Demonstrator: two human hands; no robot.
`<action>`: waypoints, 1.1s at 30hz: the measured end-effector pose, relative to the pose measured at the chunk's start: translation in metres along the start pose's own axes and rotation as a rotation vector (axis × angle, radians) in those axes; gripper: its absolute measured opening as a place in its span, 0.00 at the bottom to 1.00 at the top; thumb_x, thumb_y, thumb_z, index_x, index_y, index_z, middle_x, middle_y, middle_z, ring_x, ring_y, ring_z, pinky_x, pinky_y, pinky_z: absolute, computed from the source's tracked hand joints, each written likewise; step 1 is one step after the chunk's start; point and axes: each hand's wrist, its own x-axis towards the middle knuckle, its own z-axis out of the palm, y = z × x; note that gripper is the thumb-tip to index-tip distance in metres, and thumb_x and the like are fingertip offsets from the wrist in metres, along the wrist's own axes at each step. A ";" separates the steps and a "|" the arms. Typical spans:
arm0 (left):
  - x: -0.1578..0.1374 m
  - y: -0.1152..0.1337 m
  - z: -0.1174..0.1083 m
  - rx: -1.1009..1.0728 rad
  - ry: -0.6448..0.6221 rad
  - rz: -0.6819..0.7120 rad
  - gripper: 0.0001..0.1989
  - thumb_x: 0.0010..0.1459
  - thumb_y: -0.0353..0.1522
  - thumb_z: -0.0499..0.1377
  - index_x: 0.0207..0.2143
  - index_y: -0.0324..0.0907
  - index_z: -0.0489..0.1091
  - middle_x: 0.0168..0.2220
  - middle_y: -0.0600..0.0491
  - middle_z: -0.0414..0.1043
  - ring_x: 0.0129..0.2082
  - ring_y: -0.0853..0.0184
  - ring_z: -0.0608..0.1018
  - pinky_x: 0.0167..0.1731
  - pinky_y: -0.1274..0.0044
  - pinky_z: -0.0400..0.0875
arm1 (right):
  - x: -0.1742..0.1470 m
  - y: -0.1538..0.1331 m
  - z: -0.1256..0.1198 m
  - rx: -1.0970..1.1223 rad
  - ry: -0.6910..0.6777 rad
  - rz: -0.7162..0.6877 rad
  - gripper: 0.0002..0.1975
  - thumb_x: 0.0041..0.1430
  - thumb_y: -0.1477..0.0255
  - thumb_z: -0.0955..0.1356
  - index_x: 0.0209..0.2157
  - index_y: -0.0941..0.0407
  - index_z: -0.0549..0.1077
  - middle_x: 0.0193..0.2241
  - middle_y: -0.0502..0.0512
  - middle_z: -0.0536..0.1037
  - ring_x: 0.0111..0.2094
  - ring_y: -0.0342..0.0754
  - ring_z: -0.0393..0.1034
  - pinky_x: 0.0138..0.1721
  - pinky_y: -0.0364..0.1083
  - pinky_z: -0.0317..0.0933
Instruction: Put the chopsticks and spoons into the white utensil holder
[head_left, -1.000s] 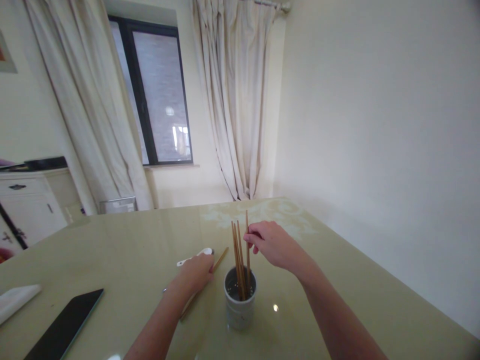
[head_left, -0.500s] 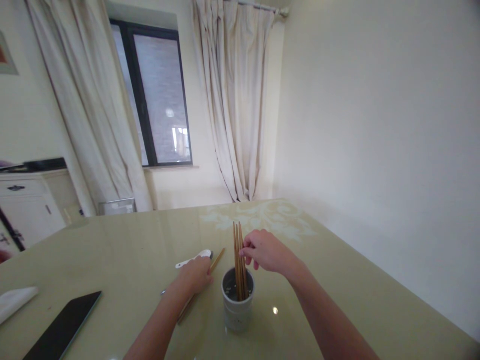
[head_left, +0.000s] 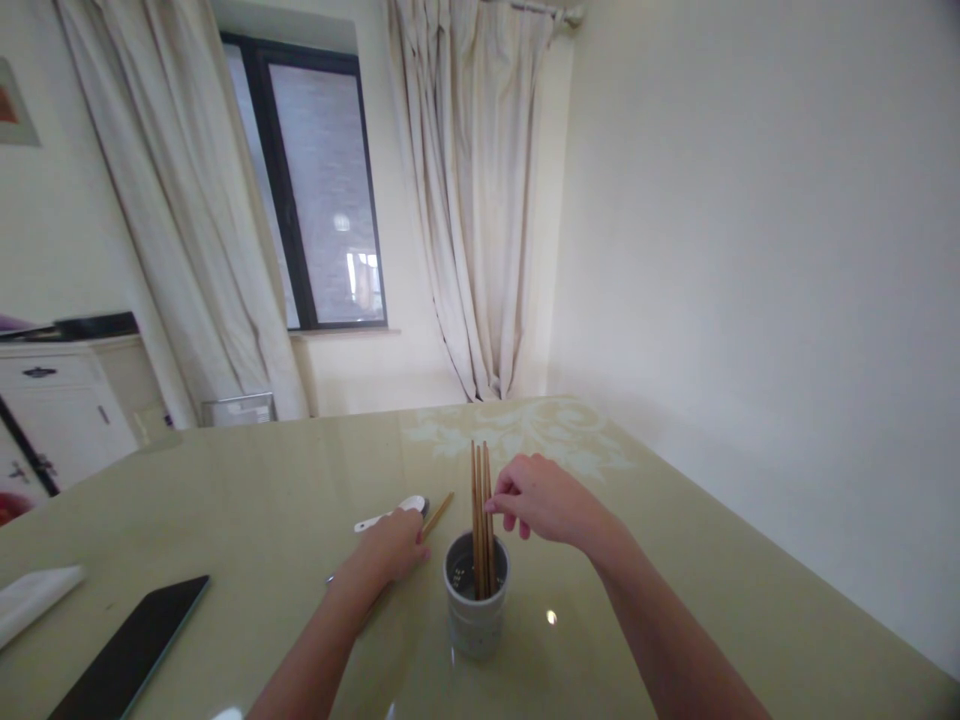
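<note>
Several wooden chopsticks stand upright in a grey cup. My right hand is at their upper part from the right, with thumb and forefinger pinched on the nearest chopstick. To the left of the cup, my left hand is low over the table, its fingers curled round another chopstick that lies slantwise there. Most of those fingers are hidden by the back of the hand. Just beyond them lies a white spoon, with a dark grey piece at its right end. A small metal tip shows beside my left forearm.
A black tablet-like slab lies on the glossy green tabletop at the left. Near it is a white object at the edge of view. The wall runs along the table's right side. Curtains hang behind.
The view has shifted slightly. My right fingers sit a touch farther right against the chopsticks. My left hand has lowered a little over the lying chopstick, hiding more of its near end.
</note>
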 end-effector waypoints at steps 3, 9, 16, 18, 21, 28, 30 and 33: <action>0.001 -0.001 0.001 -0.008 0.006 -0.002 0.06 0.58 0.33 0.60 0.39 0.44 0.73 0.46 0.42 0.81 0.48 0.52 0.83 0.40 0.69 0.71 | -0.003 -0.001 -0.003 0.006 0.011 0.006 0.16 0.64 0.68 0.71 0.23 0.58 0.80 0.23 0.55 0.84 0.21 0.45 0.77 0.24 0.41 0.64; 0.000 -0.001 -0.001 -0.034 0.030 -0.007 0.09 0.57 0.33 0.63 0.41 0.44 0.72 0.47 0.44 0.81 0.48 0.51 0.82 0.40 0.69 0.71 | -0.004 -0.002 -0.005 -0.016 0.027 0.005 0.18 0.66 0.67 0.70 0.22 0.57 0.80 0.21 0.55 0.83 0.20 0.45 0.77 0.24 0.41 0.63; 0.002 -0.001 -0.001 -0.055 0.023 -0.033 0.06 0.56 0.32 0.63 0.37 0.44 0.73 0.45 0.45 0.82 0.47 0.53 0.83 0.39 0.71 0.70 | -0.005 -0.006 -0.005 -0.053 0.033 0.006 0.17 0.65 0.66 0.71 0.23 0.57 0.81 0.21 0.54 0.83 0.21 0.45 0.76 0.25 0.41 0.62; 0.002 -0.002 -0.001 -0.057 0.028 -0.044 0.05 0.56 0.32 0.63 0.37 0.45 0.73 0.45 0.45 0.82 0.47 0.54 0.83 0.40 0.71 0.70 | -0.005 -0.006 -0.006 -0.063 0.039 0.004 0.17 0.66 0.66 0.71 0.23 0.56 0.81 0.20 0.54 0.83 0.20 0.45 0.76 0.25 0.42 0.62; 0.002 0.000 0.000 -0.063 0.036 -0.053 0.05 0.56 0.31 0.62 0.37 0.45 0.74 0.44 0.46 0.82 0.47 0.54 0.83 0.40 0.72 0.70 | -0.005 -0.005 -0.007 -0.059 0.031 -0.001 0.17 0.66 0.66 0.70 0.25 0.56 0.82 0.22 0.54 0.83 0.21 0.45 0.76 0.25 0.42 0.61; -0.001 0.013 0.001 -0.069 0.038 -0.003 0.07 0.56 0.27 0.62 0.38 0.42 0.76 0.45 0.44 0.82 0.47 0.56 0.83 0.41 0.73 0.70 | -0.006 -0.001 -0.013 -0.056 0.100 -0.001 0.17 0.67 0.66 0.70 0.25 0.56 0.80 0.22 0.53 0.83 0.21 0.44 0.73 0.26 0.42 0.58; -0.003 0.014 -0.006 -0.073 0.054 -0.006 0.08 0.58 0.26 0.59 0.38 0.41 0.76 0.44 0.43 0.82 0.46 0.55 0.83 0.41 0.72 0.70 | -0.006 -0.003 -0.015 -0.070 0.176 -0.033 0.18 0.68 0.66 0.70 0.23 0.56 0.78 0.21 0.51 0.82 0.22 0.44 0.73 0.28 0.43 0.57; -0.012 0.012 -0.031 -0.105 0.129 -0.009 0.09 0.61 0.27 0.56 0.38 0.41 0.76 0.42 0.43 0.82 0.46 0.56 0.82 0.43 0.71 0.71 | -0.007 -0.007 -0.020 -0.033 0.344 -0.111 0.16 0.69 0.67 0.69 0.26 0.55 0.78 0.21 0.49 0.80 0.25 0.45 0.72 0.31 0.43 0.57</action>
